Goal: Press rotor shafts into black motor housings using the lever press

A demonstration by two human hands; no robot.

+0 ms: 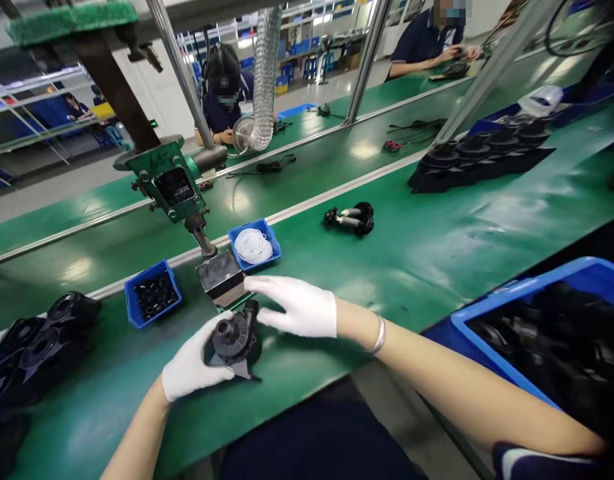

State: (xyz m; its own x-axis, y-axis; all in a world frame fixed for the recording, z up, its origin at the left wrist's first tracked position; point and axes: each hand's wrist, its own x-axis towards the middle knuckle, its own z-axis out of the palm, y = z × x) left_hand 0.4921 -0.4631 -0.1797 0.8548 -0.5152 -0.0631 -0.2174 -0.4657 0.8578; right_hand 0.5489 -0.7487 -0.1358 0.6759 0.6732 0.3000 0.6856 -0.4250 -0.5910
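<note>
My left hand (194, 363), in a white glove, is closed around a black pump housing (233, 339) with a round inlet on top and a side spout. It holds the housing just over the green bench, in front of the press. My right hand (299, 308), also gloved in white, has its fingers and thumb apart. Its fingertips reach the right side of the press's metal block (220, 275), though I cannot tell whether they touch it. The thumb points toward the housing's spout, and the palm holds nothing.
A blue tray of small black parts (154, 293) and another of white rings (254, 245) flank the green press (171, 183). Black and silver parts (351, 219) lie further right. Black housings (41, 347) stand at left. A large blue bin (527, 300) is at right. Co-workers sit across the line.
</note>
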